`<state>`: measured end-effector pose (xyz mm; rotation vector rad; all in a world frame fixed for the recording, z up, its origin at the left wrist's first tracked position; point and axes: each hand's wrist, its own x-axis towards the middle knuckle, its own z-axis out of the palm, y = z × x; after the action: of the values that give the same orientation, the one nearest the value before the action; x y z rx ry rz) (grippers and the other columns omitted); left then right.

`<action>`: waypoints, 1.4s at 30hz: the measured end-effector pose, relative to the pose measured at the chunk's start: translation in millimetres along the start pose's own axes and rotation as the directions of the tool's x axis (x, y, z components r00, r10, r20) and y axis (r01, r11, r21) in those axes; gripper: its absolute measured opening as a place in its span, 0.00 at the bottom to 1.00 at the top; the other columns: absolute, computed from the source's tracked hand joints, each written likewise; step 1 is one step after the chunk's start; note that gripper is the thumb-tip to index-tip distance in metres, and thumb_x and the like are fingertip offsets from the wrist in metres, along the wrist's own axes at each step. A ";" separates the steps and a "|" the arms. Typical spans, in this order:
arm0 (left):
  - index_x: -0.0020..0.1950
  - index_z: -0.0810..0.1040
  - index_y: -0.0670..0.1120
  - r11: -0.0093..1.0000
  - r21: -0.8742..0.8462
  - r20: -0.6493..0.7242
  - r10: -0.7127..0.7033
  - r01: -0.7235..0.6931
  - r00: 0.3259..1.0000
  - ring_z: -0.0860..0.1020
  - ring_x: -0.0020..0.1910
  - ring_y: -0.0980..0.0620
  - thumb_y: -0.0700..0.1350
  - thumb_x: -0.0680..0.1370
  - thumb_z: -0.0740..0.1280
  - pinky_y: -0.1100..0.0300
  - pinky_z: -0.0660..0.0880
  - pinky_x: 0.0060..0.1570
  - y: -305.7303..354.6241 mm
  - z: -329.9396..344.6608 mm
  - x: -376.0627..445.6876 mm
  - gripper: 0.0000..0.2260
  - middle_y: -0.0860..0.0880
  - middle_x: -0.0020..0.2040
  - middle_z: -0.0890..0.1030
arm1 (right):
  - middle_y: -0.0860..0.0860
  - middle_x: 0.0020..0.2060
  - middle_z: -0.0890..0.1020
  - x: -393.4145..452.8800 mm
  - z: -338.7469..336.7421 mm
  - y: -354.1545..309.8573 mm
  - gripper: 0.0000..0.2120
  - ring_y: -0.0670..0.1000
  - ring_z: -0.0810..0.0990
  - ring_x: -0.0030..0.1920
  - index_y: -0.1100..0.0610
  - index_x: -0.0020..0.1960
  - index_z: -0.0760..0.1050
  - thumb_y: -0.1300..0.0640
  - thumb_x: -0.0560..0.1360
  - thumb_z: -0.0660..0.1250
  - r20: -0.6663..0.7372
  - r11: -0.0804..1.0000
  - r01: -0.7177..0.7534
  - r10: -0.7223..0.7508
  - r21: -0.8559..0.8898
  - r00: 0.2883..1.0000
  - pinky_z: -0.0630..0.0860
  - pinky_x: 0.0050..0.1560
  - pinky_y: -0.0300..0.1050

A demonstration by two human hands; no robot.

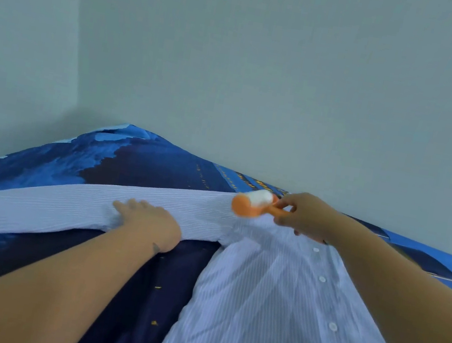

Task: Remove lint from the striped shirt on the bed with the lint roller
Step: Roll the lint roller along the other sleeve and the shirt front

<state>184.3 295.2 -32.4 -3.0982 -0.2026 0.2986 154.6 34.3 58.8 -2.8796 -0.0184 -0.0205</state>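
I see the striped shirt point(272, 299) spread on the bed point(145, 163), its sleeve point(63, 204) running long toward my left. The lint roller point(252, 202), gripped in my right hand point(305, 216), sits at the shoulder end. My left hand point(147, 222) lies flat on the sleeve, pinning it, so I judge rolling goes leftward toward it.

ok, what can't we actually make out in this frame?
Head view only:
- Lint roller: motion-blurred, so contact with the shirt is unclear.
- Roller handle: buried in the right hand.
- Lint: too small to see.
- Sleeve end: cut off by the left edge.
- Sleeve under the left hand: covered.
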 end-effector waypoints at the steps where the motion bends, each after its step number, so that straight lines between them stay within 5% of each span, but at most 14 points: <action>1: 0.72 0.63 0.46 0.996 0.072 -0.082 0.050 -0.044 0.995 0.57 0.73 0.40 0.49 0.74 0.57 0.34 0.48 0.68 11.8 -1.4 -1.8 0.26 0.43 0.74 0.62 | 0.47 0.36 0.79 0.9 -0.5 6.5 0.09 0.49 0.76 0.32 0.53 0.53 0.79 0.53 0.76 0.65 -0.042 0.999 -0.050 0.050 -0.013 0.998 0.69 0.32 0.40; 4: 0.66 0.69 0.47 0.946 0.030 -0.294 0.316 -0.322 0.902 0.59 0.72 0.46 0.48 0.77 0.54 0.39 0.53 0.68 56.0 4.1 2.9 0.19 0.48 0.69 0.67 | 0.48 0.43 0.75 3.9 14.7 21.6 0.12 0.52 0.75 0.39 0.57 0.58 0.75 0.56 0.78 0.58 -0.034 0.961 -0.160 0.157 -0.225 0.987 0.67 0.33 0.40; 8: 0.66 0.69 0.50 0.842 -0.176 -0.231 0.468 -0.509 0.853 0.58 0.73 0.47 0.51 0.77 0.55 0.40 0.56 0.67 101.5 -0.7 19.5 0.18 0.50 0.69 0.67 | 0.56 0.55 0.79 15.8 40.9 24.6 0.16 0.56 0.78 0.54 0.60 0.64 0.72 0.58 0.77 0.58 0.061 0.921 -0.190 0.223 -0.340 0.973 0.75 0.50 0.46; 16: 0.75 0.46 0.64 0.903 -0.126 -0.089 0.403 -0.412 0.911 0.44 0.78 0.47 0.63 0.78 0.43 0.35 0.45 0.70 94.2 16.4 68.6 0.25 0.56 0.79 0.44 | 0.55 0.55 0.79 64.0 58.1 15.8 0.17 0.55 0.78 0.55 0.59 0.64 0.72 0.60 0.76 0.60 0.075 0.933 -0.226 0.256 -0.280 0.964 0.77 0.55 0.49; 21: 0.74 0.44 0.68 0.914 -0.123 -0.066 0.382 -0.387 0.922 0.41 0.78 0.46 0.65 0.77 0.43 0.33 0.43 0.68 91.9 15.4 82.1 0.25 0.59 0.78 0.42 | 0.55 0.56 0.78 84.2 65.5 16.7 0.17 0.55 0.77 0.55 0.58 0.65 0.71 0.58 0.77 0.59 0.080 0.948 -0.196 0.222 -0.252 0.972 0.76 0.55 0.49; 26: 0.73 0.44 0.69 0.919 -0.131 -0.055 0.368 -0.372 0.928 0.41 0.78 0.46 0.67 0.76 0.42 0.32 0.43 0.69 91.8 17.8 89.0 0.25 0.60 0.78 0.42 | 0.56 0.53 0.79 66.4 54.9 31.2 0.14 0.53 0.75 0.45 0.58 0.62 0.72 0.56 0.78 0.58 0.113 0.970 -0.092 0.120 -0.223 0.986 0.70 0.43 0.44; 30: 0.73 0.45 0.69 0.923 -0.125 -0.060 0.359 -0.364 0.931 0.43 0.78 0.46 0.66 0.76 0.43 0.33 0.44 0.69 92.2 18.2 86.0 0.25 0.60 0.78 0.43 | 0.56 0.49 0.79 29.5 25.0 43.6 0.13 0.52 0.80 0.34 0.55 0.61 0.73 0.55 0.78 0.61 0.203 0.977 -0.072 0.114 -0.203 0.973 0.74 0.32 0.42; 33: 0.75 0.49 0.66 0.930 -0.011 -0.137 0.362 -0.367 0.922 0.47 0.78 0.45 0.64 0.78 0.44 0.36 0.46 0.70 91.6 11.4 76.0 0.24 0.57 0.79 0.48 | 0.53 0.44 0.79 5.5 -5.7 47.0 0.16 0.49 0.78 0.28 0.53 0.64 0.73 0.53 0.77 0.63 0.251 0.972 -0.089 0.144 -0.219 0.957 0.70 0.24 0.35; 35: 0.74 0.58 0.60 0.907 0.137 -0.308 0.421 -0.398 0.853 0.55 0.76 0.45 0.61 0.79 0.47 0.40 0.53 0.69 95.4 6.6 63.9 0.23 0.52 0.77 0.58 | 0.49 0.39 0.78 -7.1 -21.7 45.4 0.15 0.47 0.78 0.28 0.50 0.64 0.73 0.52 0.77 0.62 0.193 0.982 -0.103 0.133 -0.157 0.972 0.68 0.22 0.34; 38: 0.59 0.74 0.52 0.873 0.036 -0.523 0.431 -0.486 0.735 0.75 0.57 0.48 0.54 0.79 0.56 0.51 0.69 0.53 98.9 1.3 43.1 0.13 0.50 0.57 0.78 | 0.45 0.37 0.77 -26.1 -29.4 38.3 0.15 0.46 0.78 0.29 0.44 0.63 0.73 0.51 0.77 0.62 0.135 0.992 -0.037 0.053 -0.120 0.989 0.68 0.25 0.36; 40: 0.47 0.75 0.49 0.842 -0.222 -0.458 0.356 -0.492 0.815 0.79 0.39 0.50 0.47 0.76 0.60 0.56 0.71 0.40 92.5 -6.6 29.6 0.06 0.51 0.39 0.81 | 0.47 0.43 0.80 -35.4 -23.0 31.2 0.15 0.47 0.76 0.34 0.46 0.63 0.73 0.50 0.77 0.62 0.165 0.979 0.022 0.011 -0.200 0.986 0.66 0.29 0.38; 42: 0.47 0.76 0.47 0.855 -0.299 -0.267 0.352 -0.425 0.897 0.80 0.39 0.49 0.46 0.77 0.60 0.58 0.71 0.39 83.8 -13.3 15.3 0.07 0.48 0.40 0.83 | 0.51 0.51 0.81 -42.2 -10.6 25.1 0.16 0.51 0.77 0.42 0.48 0.64 0.72 0.52 0.77 0.61 0.194 0.962 0.058 -0.005 -0.268 0.981 0.65 0.32 0.40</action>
<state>212.3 213.9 -25.1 -3.4724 0.4392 -0.0662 112.7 6.8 61.9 -3.1447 -0.1059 0.2694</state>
